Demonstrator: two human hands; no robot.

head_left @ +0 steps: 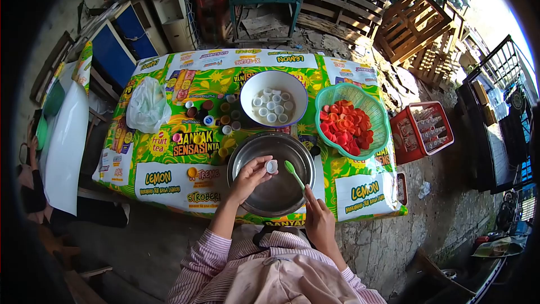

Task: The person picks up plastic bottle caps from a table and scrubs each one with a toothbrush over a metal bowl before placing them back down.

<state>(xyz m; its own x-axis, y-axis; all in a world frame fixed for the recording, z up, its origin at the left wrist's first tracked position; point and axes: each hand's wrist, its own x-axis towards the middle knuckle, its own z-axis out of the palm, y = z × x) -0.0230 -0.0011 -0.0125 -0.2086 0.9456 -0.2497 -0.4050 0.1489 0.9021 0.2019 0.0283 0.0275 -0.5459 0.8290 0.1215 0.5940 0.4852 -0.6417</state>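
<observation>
Green brush point(292, 172) in the right hand's point(319, 220) grip, by the bowl's point(274, 196) right edge. Left hand point(252, 179) pinches a cap point(271, 166) over its open middle.

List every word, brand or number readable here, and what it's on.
All on the printed tablecloth:
"LEMON", several times
"MINUMAN TEH RASA LEMON", under the near-left "LEMON"
"Fruit tea"
"BANYAK SENSASINYA"
"TREME", beside the yellow cap
"STROBER", last letter unclear
"BANYAK", near edge
The other small print on the cloth and any marking on the blue-centred cap are too small or blurred; I can read no numbers.
</observation>
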